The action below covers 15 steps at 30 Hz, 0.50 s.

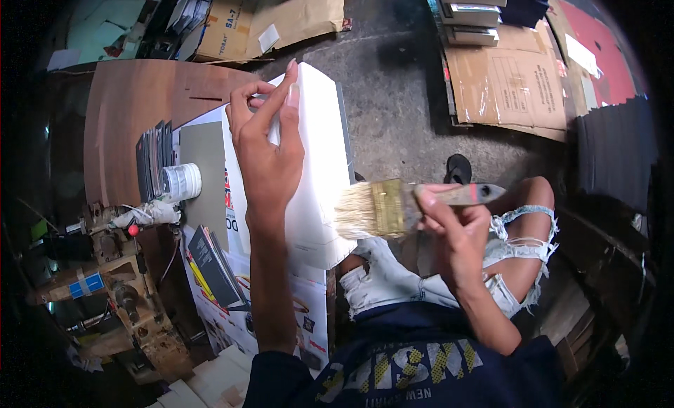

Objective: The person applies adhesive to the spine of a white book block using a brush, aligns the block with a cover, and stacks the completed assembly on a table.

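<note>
A thick white paper block (319, 162), perhaps a stack of sheets or a book's pages, lies along the right edge of the work table. Across its left side reaches my left hand (270, 145), with bent fingers and thumb gripping its far end. My right hand (456, 222) is closed round the handle of a wide flat brush (387, 208) with pale bristles and a brass-coloured band. The bristle tips touch or nearly touch the block's right side near its close end. The block's left underside is hidden by my left hand and forearm.
On the table stand a white tub (181, 182), dark thin books (156, 159) and a dark booklet (214, 268). A worn machine (133, 303) is at the left. Cardboard (505, 78) with books (472, 15) lies at the far right, beside a dark stack (618, 155).
</note>
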Motion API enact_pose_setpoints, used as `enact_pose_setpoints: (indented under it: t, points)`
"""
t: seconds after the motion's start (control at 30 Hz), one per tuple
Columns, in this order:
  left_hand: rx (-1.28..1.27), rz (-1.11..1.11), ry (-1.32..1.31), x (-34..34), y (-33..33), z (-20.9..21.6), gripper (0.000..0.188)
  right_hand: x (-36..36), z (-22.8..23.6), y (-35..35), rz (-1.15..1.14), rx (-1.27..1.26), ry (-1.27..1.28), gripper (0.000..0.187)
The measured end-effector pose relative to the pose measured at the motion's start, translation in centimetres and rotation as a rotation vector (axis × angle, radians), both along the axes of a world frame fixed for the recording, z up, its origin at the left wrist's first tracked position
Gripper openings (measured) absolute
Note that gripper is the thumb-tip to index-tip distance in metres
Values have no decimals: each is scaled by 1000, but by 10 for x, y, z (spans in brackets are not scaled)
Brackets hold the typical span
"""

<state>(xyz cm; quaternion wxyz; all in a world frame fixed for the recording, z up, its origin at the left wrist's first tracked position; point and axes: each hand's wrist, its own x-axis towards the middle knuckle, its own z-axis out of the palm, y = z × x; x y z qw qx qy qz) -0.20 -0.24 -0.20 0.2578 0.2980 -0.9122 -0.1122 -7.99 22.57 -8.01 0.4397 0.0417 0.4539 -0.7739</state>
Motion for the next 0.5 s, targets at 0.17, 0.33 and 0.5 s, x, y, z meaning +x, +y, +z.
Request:
enact_pose_setpoints:
  t: [0.17,0.33,0.5]
  points:
    - [7,-20,26,0,-1,-2,36,-13,23,4,-141,-146,-223,20]
    - [-1,-2,-14,-1,1,1,35,9,-1,0,7,69,35,20]
    - [13,5,3,2,0,-1,35,-15,49,23,-170,350,706,19]
